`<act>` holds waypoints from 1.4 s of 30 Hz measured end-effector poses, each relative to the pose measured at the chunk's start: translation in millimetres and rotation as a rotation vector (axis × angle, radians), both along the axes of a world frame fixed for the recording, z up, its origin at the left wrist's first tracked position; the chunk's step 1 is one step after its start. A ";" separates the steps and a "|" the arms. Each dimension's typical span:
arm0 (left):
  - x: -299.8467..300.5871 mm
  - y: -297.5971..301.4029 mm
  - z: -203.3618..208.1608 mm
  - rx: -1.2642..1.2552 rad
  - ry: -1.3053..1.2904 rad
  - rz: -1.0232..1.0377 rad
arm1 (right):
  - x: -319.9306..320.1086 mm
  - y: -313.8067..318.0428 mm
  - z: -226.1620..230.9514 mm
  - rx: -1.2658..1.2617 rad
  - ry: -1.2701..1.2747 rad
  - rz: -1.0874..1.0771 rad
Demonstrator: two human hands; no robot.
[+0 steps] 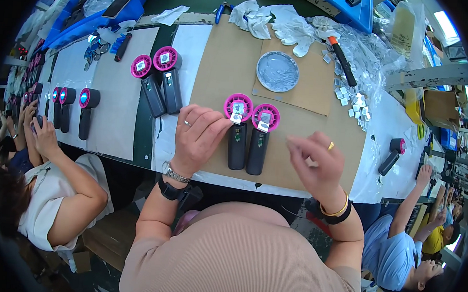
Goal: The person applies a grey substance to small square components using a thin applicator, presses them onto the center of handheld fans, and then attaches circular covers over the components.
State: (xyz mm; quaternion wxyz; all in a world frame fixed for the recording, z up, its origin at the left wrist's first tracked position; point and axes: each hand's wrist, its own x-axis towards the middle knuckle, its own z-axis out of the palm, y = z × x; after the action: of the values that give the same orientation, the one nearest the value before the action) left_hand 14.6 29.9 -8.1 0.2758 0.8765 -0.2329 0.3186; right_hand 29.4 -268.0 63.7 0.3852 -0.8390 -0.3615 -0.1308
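Two black handheld fans with pink round heads lie side by side on brown cardboard [222, 66]: the left fan [238, 130] and the right fan [261, 137]. Each head carries a small silver square piece. My left hand [197, 136] rests beside the left fan, fingertips touching its head and handle. My right hand [318, 161] hovers to the right of the right fan with fingers pinched together; whether something small is between them cannot be told.
Two more pink-headed fans [160, 81] lie left on a white sheet. A grey round dish [277, 71], loose silver squares [353, 99], an orange-handled tool [340, 54] and white gloves [283, 21] lie behind. Co-workers sit at left and right.
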 end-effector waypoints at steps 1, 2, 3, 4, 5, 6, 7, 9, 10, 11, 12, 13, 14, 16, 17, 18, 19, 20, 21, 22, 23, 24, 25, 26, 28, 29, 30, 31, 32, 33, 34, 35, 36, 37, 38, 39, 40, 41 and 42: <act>0.7 -1.0 0.7 0.008 0.002 -0.012 | 2.7 -3.9 -3.6 0.058 0.134 -0.140; 0.1 -2.2 1.9 0.005 -0.003 -0.025 | 6.8 -8.0 -7.9 0.118 0.266 -0.280; -1.3 -3.0 3.4 -0.004 0.003 -0.023 | 11.7 -11.7 -12.1 0.181 0.397 -0.423; -2.8 -4.1 5.2 -0.012 0.010 -0.022 | 19.4 -13.9 -15.2 0.182 0.389 -0.439; -3.2 -5.6 6.9 -0.021 0.015 -0.023 | 30.3 -14.8 -18.5 0.322 0.576 -0.519; -3.3 -7.3 9.0 -0.026 0.010 -0.040 | 40.2 -15.8 -22.4 0.466 0.763 -0.594; -2.4 -9.5 11.3 -0.037 0.010 -0.040 | 49.3 -18.2 -29.1 0.470 0.751 -0.613; -0.4 -15.5 14.4 -0.064 0.010 -0.044 | 64.4 -25.9 -47.1 0.427 0.800 -0.609; -0.5 -17.1 15.7 -0.075 0.003 -0.069 | 68.5 -27.2 -56.3 0.430 0.786 -0.634; -1.0 -17.4 16.2 -0.074 0.009 -0.063 | 72.1 -27.5 -65.8 0.390 0.796 -0.570; -1.1 -17.6 16.2 -0.075 0.015 -0.058 | 73.5 -33.3 -69.3 0.350 0.806 -0.509; -1.8 -16.7 16.2 -0.071 0.023 -0.046 | 73.1 -39.8 -67.0 0.353 0.796 -0.530; -1.9 -16.9 15.7 -0.078 0.020 -0.066 | 72.2 -46.2 -64.5 0.325 0.674 -0.583; -2.6 -16.9 14.6 -0.092 0.030 -0.052 | 70.9 -57.0 -60.5 0.261 0.433 -0.675; -1.5 -18.3 14.3 -0.098 0.036 -0.040 | 71.8 -67.4 -58.7 0.261 0.430 -0.686; 0.0 -20.3 14.5 -0.100 0.037 -0.047 | 73.6 -84.2 -55.8 0.179 0.371 -0.744; 1.5 -21.9 14.7 -0.104 0.042 -0.052 | 76.1 -100.9 -52.9 0.096 0.314 -0.797; 2.7 -23.3 14.9 -0.107 0.049 -0.054 | 78.7 -111.5 -52.1 0.013 0.257 -0.847; 4.4 -24.5 15.5 -0.108 0.053 -0.055 | 82.2 -115.9 -52.7 0.015 0.257 -0.849; 5.5 -26.1 16.6 -0.106 0.054 -0.056 | 85.5 -119.2 -54.7 -0.035 0.253 -0.845; 6.0 -28.5 18.1 -0.110 0.071 -0.059 | 88.4 -121.6 -57.6 -0.084 0.250 -0.839; 6.2 -31.2 19.8 -0.113 0.088 -0.062 | 90.7 -123.4 -60.9 -0.134 0.247 -0.831; 6.1 -33.6 21.2 -0.115 0.107 -0.063 | 92.7 -124.5 -65.8 -0.130 0.250 -0.828; 5.7 -34.5 22.2 -0.109 0.107 -0.055 | 96.1 -122.2 -71.2 -0.124 0.233 -0.824; 4.4 -36.6 24.0 -0.109 0.136 -0.058 | 100.3 -117.0 -80.9 -0.110 0.202 -0.813; 4.0 -37.9 24.7 -0.109 0.151 -0.059 | 99.7 -118.7 -83.0 -0.104 0.208 -0.803; 5.1 -40.1 25.2 -0.101 0.154 -0.048 | 96.8 -124.3 -82.0 -0.077 0.221 -0.833; 5.8 -40.9 26.0 -0.103 0.169 -0.055 | 94.2 -124.8 -79.1 -0.048 0.240 -0.855; 7.1 -42.0 26.6 -0.106 0.184 -0.062 | 91.5 -121.9 -77.3 -0.019 0.259 -0.878; 9.5 -44.2 25.3 -0.115 0.198 -0.078 | 86.2 -117.0 -71.6 -0.016 0.267 -0.869; 9.8 -44.0 27.1 -0.103 0.205 -0.060 | 80.3 -108.5 -62.6 0.082 0.346 -0.794; 10.3 -44.0 29.8 -0.089 0.227 -0.059 | 73.7 -100.3 -51.7 0.178 0.424 -0.719; 10.9 -45.8 32.3 -0.082 0.251 -0.064 | 66.7 -94.8 -39.8 0.269 0.499 -0.650; 10.2 -47.0 34.8 -0.075 0.273 -0.071 | 60.5 -83.3 -27.8 0.271 0.508 -0.641; 7.8 -47.9 38.6 -0.068 0.279 -0.061 | 54.3 -64.9 -15.5 0.231 0.489 -0.476; 7.8 -50.4 41.3 -0.045 0.322 -0.059 | 51.7 -49.9 -8.5 0.187 0.465 -0.319; 7.7 -52.4 43.6 -0.022 0.365 -0.056 | 51.8 -38.4 -6.6 0.188 0.470 -0.318; 8.2 -54.1 44.4 0.000 0.405 -0.054 | 52.3 -27.9 -5.0 0.142 0.486 -0.215; 8.8 -55.0 43.5 -0.001 0.407 -0.053 | 53.0 -18.4 -4.3 0.097 0.500 -0.111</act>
State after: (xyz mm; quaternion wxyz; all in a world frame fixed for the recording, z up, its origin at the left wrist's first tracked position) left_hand 23.4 -25.1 35.4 0.3261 0.9162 -0.1951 0.1276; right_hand 82.4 -286.5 59.4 0.4946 -0.8443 -0.2019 0.0426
